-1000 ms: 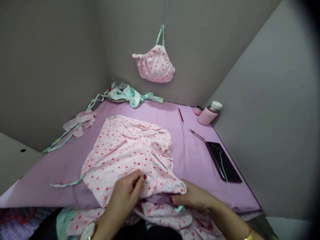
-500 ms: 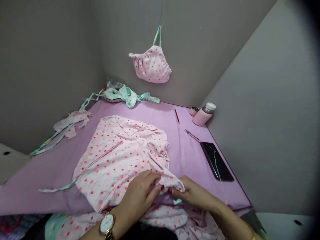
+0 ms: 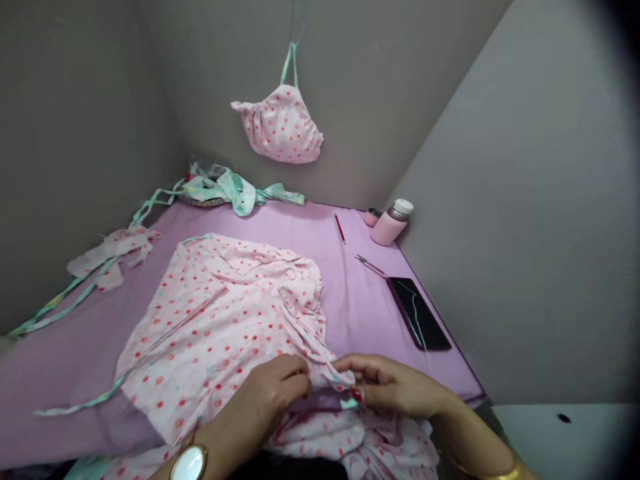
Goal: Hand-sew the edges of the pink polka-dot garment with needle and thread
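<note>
Pink dotted fabric [image 3: 240,313] lies spread over the purple cloth, with a mint tie [image 3: 85,404] trailing off its lower left. My left hand [image 3: 280,387], below a gold watch, has its fingers closed on the fabric's lower edge. To its right, my right hand [image 3: 395,387] pinches the corner of the same fabric between thumb and fingers. A small mint scrap [image 3: 349,404] shows just under that corner. More dotted fabric [image 3: 320,433] is bunched beneath both hands, near my lap.
Right side: black phone [image 3: 420,313] with thread on it, thread snips [image 3: 371,265], red pencil [image 3: 340,229], pink bottle [image 3: 393,222]. Mint strips [image 3: 240,192] lie at the back, pink scraps [image 3: 113,255] at left. A dotted pouch [image 3: 283,127] hangs on the wall.
The view has shifted, so most things appear further left. My left fingers have curled in closer on the fabric, and my right hand's fingers now reach over its corner.
</note>
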{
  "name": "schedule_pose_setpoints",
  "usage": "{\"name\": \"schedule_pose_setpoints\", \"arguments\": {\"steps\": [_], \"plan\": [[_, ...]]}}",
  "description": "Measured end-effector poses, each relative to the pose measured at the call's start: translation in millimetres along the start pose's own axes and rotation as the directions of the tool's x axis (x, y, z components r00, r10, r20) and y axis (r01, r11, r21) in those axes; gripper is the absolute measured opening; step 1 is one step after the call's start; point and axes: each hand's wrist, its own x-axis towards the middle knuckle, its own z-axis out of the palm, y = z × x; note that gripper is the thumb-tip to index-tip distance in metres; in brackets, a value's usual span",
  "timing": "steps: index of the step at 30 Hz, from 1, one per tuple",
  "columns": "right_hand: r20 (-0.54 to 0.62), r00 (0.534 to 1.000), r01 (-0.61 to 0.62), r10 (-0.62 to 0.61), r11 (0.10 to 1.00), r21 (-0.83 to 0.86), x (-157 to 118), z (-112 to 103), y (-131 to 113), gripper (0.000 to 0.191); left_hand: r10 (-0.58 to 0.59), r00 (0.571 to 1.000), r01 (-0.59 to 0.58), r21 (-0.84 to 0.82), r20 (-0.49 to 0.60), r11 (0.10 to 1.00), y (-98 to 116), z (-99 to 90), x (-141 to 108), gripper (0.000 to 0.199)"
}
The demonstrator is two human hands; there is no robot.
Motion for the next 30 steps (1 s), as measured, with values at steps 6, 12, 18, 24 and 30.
{"name": "schedule_pose_setpoints", "arguments": {"steps": [6,12,18,24,30], "plan": [[-0.05,0.999,0.017,-0.013,0.996,0.091,0.9,-0.1,-4.9,0.026,-0.087,0.996,0.088,-0.028,0.014,0.996,14.3,2.2,10.7,0.021],[-0.364,0.928,0.102,-0.08,0.994,0.043,-8.6,-7.7,-19.9,0.024,0.008,0.999,-0.014,0.151,0.038,0.988,7.2,10.7,8.3,0.019],[-0.218,0.976,0.01,0.019,0.992,0.129,21.7,13.4,-4.3,0.027,0.096,0.994,-0.089,0.133,-0.053,0.987,3.9,17.1,-1.4,0.017],[-0.238,0.971,0.024,-0.03,0.999,-0.03,33.8,20.1,6.3,0.012,0.074,0.995,-0.066,0.109,-0.066,0.992,4.1,21.2,-6.8,0.018],[-0.292,0.935,0.078,-0.201,0.92,-0.384,37.1,28.3,8.2,0.017,0.054,0.996,-0.05,0.06,-0.071,0.997,7.7,21.2,-6.3,0.017]]}}
